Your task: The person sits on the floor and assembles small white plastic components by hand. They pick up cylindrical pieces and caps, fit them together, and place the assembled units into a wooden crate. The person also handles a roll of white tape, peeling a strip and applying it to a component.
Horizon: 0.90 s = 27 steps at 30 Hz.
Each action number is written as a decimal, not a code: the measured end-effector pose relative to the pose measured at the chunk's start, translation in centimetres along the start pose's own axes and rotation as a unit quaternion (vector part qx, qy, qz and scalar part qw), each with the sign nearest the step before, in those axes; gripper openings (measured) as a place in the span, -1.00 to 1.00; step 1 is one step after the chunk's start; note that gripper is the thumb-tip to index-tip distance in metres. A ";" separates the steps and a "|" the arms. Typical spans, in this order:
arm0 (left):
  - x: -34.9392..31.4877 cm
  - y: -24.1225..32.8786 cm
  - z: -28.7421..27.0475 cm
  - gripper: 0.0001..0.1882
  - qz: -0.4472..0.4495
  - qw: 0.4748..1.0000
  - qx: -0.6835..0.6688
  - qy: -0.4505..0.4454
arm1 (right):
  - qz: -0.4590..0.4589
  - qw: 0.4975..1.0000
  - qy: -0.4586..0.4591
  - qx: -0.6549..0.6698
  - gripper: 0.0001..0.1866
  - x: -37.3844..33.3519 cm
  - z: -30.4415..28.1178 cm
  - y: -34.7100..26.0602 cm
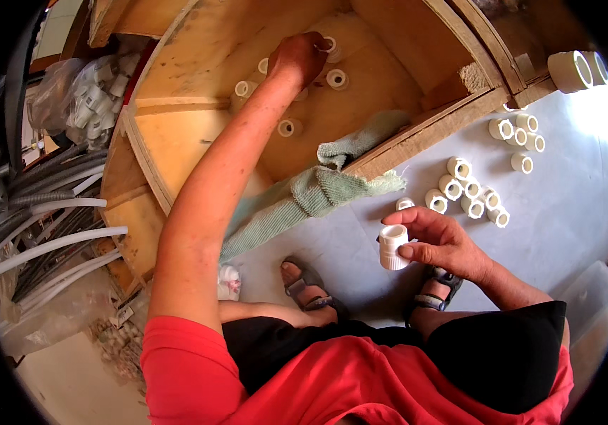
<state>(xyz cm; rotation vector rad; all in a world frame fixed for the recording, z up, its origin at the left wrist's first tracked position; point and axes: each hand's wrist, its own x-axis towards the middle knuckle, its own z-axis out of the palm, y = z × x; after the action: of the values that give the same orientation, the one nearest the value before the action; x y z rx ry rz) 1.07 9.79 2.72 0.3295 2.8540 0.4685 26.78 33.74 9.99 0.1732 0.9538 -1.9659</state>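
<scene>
Reaching far into the wooden box, my left hand (pixel 295 58) has its fingers closed against a white plastic pipe fitting (pixel 331 47); part of the grip is hidden behind the hand. More white fittings stand around it on the box floor, among them one (pixel 336 78) just below the hand and another (pixel 287 128) nearer to me. Over the floor in front of my knees, my right hand (pixel 453 244) pinches a white pipe fitting (pixel 393 248) between thumb and fingers. This one is upright, with a ribbed lower band and its open end up.
A green cloth (pixel 311 195) drapes over the box's near edge (pixel 424 134). Several white fittings (pixel 472 188) stand grouped on the grey floor to the right, with larger white rings (pixel 570 71) beyond. At left lie pipes (pixel 56 251) and a bag of fittings (pixel 95 99).
</scene>
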 end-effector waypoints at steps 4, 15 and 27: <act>0.2 1.5 0.0 -0.70 -0.061 0.992 -0.044 -0.101 | -0.008 1.000 0.012 0.010 -0.55 -0.1 -0.2 0.0; 0.9 1.0 -2.6 -0.80 0.105 0.977 -0.103 0.152 | -0.005 1.000 0.000 -0.003 -0.56 -0.1 0.1 -0.1; -1.6 10.8 -11.0 -0.53 0.262 0.885 -0.267 0.279 | -0.006 1.000 -0.011 -0.026 -0.55 -0.3 0.6 0.0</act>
<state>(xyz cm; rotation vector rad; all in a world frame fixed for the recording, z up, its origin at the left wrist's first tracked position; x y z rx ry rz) 1.68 16.16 16.84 0.9959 2.9302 1.6499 27.13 33.51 10.58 0.1165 0.9920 -1.9474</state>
